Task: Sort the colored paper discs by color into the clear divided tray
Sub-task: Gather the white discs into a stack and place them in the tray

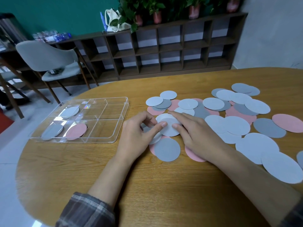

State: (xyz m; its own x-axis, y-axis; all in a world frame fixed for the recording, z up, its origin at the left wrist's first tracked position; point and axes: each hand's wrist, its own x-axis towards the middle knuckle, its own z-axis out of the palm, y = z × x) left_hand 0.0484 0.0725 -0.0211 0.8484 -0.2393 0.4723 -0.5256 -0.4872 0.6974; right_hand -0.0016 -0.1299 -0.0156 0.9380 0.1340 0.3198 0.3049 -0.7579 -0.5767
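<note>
While both hands work at the middle of the wooden table (155, 194), the head view shows them meeting on one pale disc (169, 131), which lies atop other discs. The left hand (139, 130) pinches it: the thumb presses on its face and the curled fingers catch its edge at nine o'clock. The right hand (195, 135) grasps nothing; its fingers lie nearly straight along the disc's rim at one o'clock, and the thumb touches its face at three o'clock. A plaid sleeve (85, 210) covers the left forearm.

At six o'clock from that disc, a dark grey disc (167, 149) overlaps a pink one. From twelve round to four o'clock the loose heap of discs (229, 112) spreads over the table in pale, dark grey and pink, many overlapping.

The clear divided tray (122, 118) sits at nine to ten o'clock from the hands, apart from them. Its far-left compartment holds a sorted pale disc (69, 112), its near-left one a sorted grey disc (52, 131), and the compartment just beside that a sorted pink disc (76, 131).

Beyond the table stand a grey chair (49, 59) at eleven o'clock and a dark cubby shelf (164, 51) at twelve, with potted plants (157, 7) on top.
</note>
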